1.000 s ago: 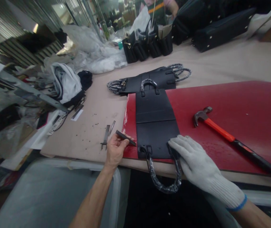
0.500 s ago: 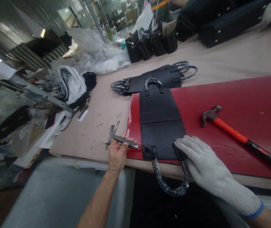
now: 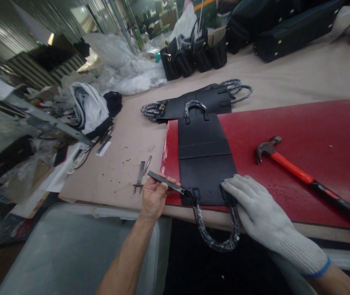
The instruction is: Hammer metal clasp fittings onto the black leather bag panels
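Between the thumb and fingers of my bare left hand (image 3: 154,198) is a slim flat steel punch (image 3: 166,182). Its tip meets the lower left corner of a black leather bag panel (image 3: 207,164), by a handle tab. A plastic-wrapped handle (image 3: 217,246) curves off the panel toward me, past the table edge. In a white knit glove, my right hand (image 3: 257,205) lies with stretched fingers on the panel's lower right corner and the handle's other end. Two more steel tools, a forked punch (image 3: 139,178) and a short rod (image 3: 147,165), lie just beyond my left hand.
Under the panel is a red board (image 3: 300,123), with a claw hammer (image 3: 294,166) on its right. More handled panels (image 3: 193,101) lie behind. Small black bags (image 3: 193,57) stand farther back. A grey bin (image 3: 70,246) sits below the table's left edge.
My left hand has brought the punch's tip slightly right, onto the panel's corner by the handle tab. My right hand stays in place on the panel. The view has shifted slightly.
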`<action>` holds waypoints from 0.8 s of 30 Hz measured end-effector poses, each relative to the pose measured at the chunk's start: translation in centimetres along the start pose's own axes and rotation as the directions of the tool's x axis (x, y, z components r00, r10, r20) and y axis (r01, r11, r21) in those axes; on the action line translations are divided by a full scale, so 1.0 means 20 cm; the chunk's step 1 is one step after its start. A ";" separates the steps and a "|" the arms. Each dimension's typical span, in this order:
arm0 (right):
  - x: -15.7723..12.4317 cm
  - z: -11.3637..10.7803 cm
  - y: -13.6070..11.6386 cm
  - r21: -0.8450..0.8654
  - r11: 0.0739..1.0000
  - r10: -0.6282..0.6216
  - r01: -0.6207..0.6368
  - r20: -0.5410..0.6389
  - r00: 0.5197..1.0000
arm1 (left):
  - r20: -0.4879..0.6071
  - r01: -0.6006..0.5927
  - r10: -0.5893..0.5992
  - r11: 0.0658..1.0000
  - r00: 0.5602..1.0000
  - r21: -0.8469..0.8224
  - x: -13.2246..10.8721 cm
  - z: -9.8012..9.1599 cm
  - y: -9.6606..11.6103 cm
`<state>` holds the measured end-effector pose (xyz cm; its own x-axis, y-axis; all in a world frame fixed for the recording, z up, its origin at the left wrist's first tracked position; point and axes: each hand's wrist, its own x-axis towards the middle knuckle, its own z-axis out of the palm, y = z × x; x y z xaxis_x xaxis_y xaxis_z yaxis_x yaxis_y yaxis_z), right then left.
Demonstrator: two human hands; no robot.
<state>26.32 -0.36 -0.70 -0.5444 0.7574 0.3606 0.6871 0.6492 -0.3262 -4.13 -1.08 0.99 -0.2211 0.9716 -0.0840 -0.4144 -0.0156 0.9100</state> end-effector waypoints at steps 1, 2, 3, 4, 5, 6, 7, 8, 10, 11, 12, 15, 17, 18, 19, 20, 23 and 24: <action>0.00 0.00 0.00 0.006 1.000 0.000 0.000 0.002 1.000 | -0.030 -0.007 0.007 1.000 1.000 0.012 0.00 0.01 0.00; 0.00 0.00 0.00 0.012 1.000 -0.002 0.002 0.002 1.000 | -0.072 -0.014 0.016 1.000 0.997 0.028 0.00 0.02 -0.01; 0.00 0.00 0.00 0.018 1.000 -0.004 0.004 0.003 1.000 | -0.119 -0.022 0.028 0.999 0.992 0.048 0.01 0.03 -0.02; 0.00 0.00 0.00 0.023 1.000 -0.005 0.005 0.004 1.000 | -0.163 -0.029 0.040 0.997 0.986 0.072 0.01 0.04 -0.03; 0.00 -0.01 0.00 0.027 1.000 -0.004 0.004 0.002 1.000 | -0.198 -0.035 0.054 0.994 0.979 0.100 0.01 0.05 -0.05; 0.01 -0.01 0.00 0.029 1.000 -0.002 0.002 -0.001 1.000 | -0.221 -0.038 0.068 0.990 0.973 0.134 0.01 0.05 -0.06; 0.01 -0.01 0.00 0.031 1.000 0.000 0.000 -0.001 1.000 | -0.235 -0.043 0.085 0.983 0.968 0.176 0.01 0.05 -0.08; 0.01 -0.01 0.00 0.034 0.999 0.003 -0.003 -0.002 1.000 | -0.243 -0.049 0.105 0.974 0.964 0.223 0.01 0.05 -0.10; 0.01 0.00 -0.01 0.039 0.999 0.007 -0.007 -0.004 1.000 | -0.252 -0.062 0.144 0.950 0.957 0.307 0.02 0.04 -0.13; 0.01 0.00 0.00 0.040 0.999 0.007 -0.006 -0.006 1.000 | -0.247 -0.071 0.159 0.941 0.956 0.330 0.02 0.04 -0.13; 0.01 0.00 0.00 0.040 0.999 0.005 -0.004 -0.007 1.000 | -0.229 -0.085 0.169 0.938 0.959 0.336 0.02 0.04 -0.14; 0.01 0.00 0.00 0.027 1.000 -0.003 0.004 -0.012 1.000 | -0.102 -0.137 0.181 0.932 0.978 0.337 0.01 0.04 -0.11; 0.01 0.00 0.00 0.020 1.000 -0.002 0.002 -0.008 1.000 | 0.020 -0.182 0.189 0.902 0.982 0.391 0.00 0.04 -0.08; 0.00 -0.01 -0.01 0.020 1.000 0.001 -0.001 -0.007 1.000 | 0.074 -0.204 0.191 0.881 0.979 0.428 -0.01 0.04 -0.07; 0.00 -0.01 -0.01 0.024 1.000 0.003 -0.003 -0.007 1.000 | 0.116 -0.223 0.190 0.859 0.975 0.460 -0.01 0.03 -0.06; 0.00 -0.01 -0.01 0.029 1.000 0.006 -0.005 -0.006 1.000 | 0.144 -0.237 0.190 0.841 0.971 0.487 -0.01 0.03 -0.05; 0.00 -0.01 -0.01 0.043 0.999 0.016 -0.016 -0.004 1.000 | 0.144 -0.220 0.171 0.842 0.975 0.492 0.00 0.00 -0.06; 0.01 -0.01 -0.01 0.046 0.999 0.019 -0.019 -0.005 1.000 | 0.125 -0.195 0.154 0.867 0.980 0.459 0.01 -0.01 -0.06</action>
<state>26.16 -0.49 -0.36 -0.5285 0.7694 0.3588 0.6743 0.6372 -0.3731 -3.89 -0.86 -0.25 -0.1699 0.9794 0.1090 0.0887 -0.0949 0.9915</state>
